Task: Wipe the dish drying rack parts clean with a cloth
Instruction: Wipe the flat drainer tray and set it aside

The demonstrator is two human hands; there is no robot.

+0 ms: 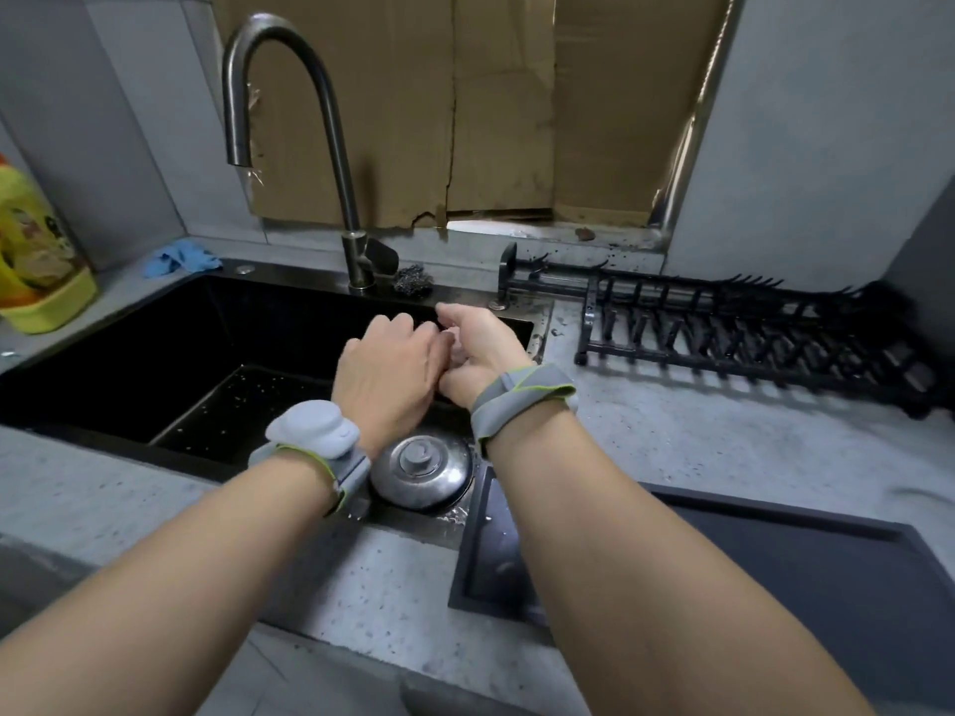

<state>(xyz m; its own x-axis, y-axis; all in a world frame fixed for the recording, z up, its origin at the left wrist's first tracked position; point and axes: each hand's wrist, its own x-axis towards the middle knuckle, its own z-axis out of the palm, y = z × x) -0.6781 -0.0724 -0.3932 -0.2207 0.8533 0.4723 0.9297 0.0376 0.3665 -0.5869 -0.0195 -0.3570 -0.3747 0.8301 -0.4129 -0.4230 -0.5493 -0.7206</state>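
My left hand (385, 372) and my right hand (478, 348) meet over the black sink (155, 354), fingers curled into each other. Something small, pale and wet shows between them; I cannot tell what it is or which hand holds it. The black wire dish rack (744, 333) lies on the grey counter to the right of the sink, apart from both hands. A black drip tray (827, 586) lies at the lower right, partly under my right forearm. A crumpled blue cloth (181, 256) sits on the counter behind the sink's left corner.
A tall curved tap (289, 121) stands behind the sink, with no water running and a steel scourer (413, 280) beside its base. A round metal drain cover (421, 470) sits in the sink below my wrists. A yellow bottle (36, 250) stands far left. Cardboard covers the window.
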